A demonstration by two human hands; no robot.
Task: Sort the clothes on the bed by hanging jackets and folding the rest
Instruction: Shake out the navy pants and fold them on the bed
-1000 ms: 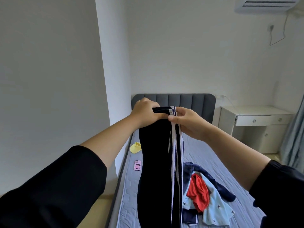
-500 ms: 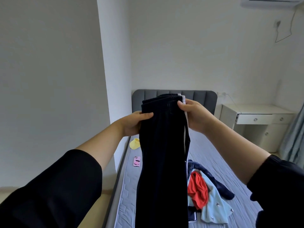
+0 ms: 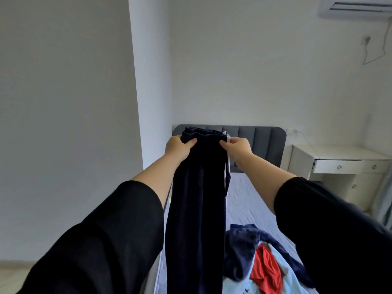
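Observation:
I hold a pair of dark navy trousers [image 3: 195,209] up in front of me by the waistband, so they hang straight down over the bed [image 3: 250,200]. My left hand [image 3: 179,146] grips the waistband's left end. My right hand [image 3: 235,146] pinches its right end, where a white side stripe shows. On the bed at lower right lies a pile: a navy garment [image 3: 241,249], a red garment [image 3: 267,268] and a light blue garment [image 3: 292,281].
A grey padded headboard [image 3: 265,141] stands against the far wall. A white desk with drawers [image 3: 339,164] is to its right. A white wall column [image 3: 152,81] juts out left of the bed. An air conditioner [image 3: 358,6] hangs at top right.
Both hands have spread apart along the waistband and the trousers now face me flat; the side stripes have turned to the right edge. The view has tilted, hiding the yellow item and phone.

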